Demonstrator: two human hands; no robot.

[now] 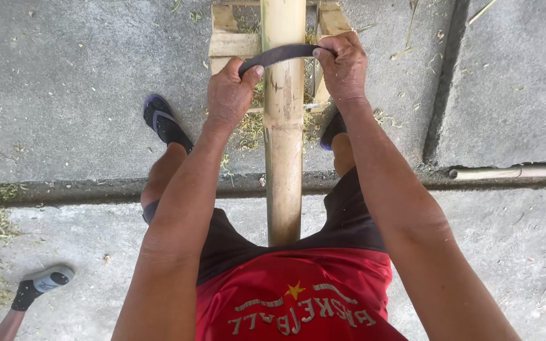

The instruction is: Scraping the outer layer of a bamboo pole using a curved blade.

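Straddling the bamboo pole (284, 126) so it stays put, I close my left hand (230, 95) and right hand (344, 66) on either end of a curved dark blade (282, 53) laid across it, above a wooden frame (232, 44) on the concrete floor (64, 95).

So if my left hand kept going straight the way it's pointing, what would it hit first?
Probably the wooden frame just beyond the left hand, which grips one end of the curved blade across the bamboo pole; depth is unclear.
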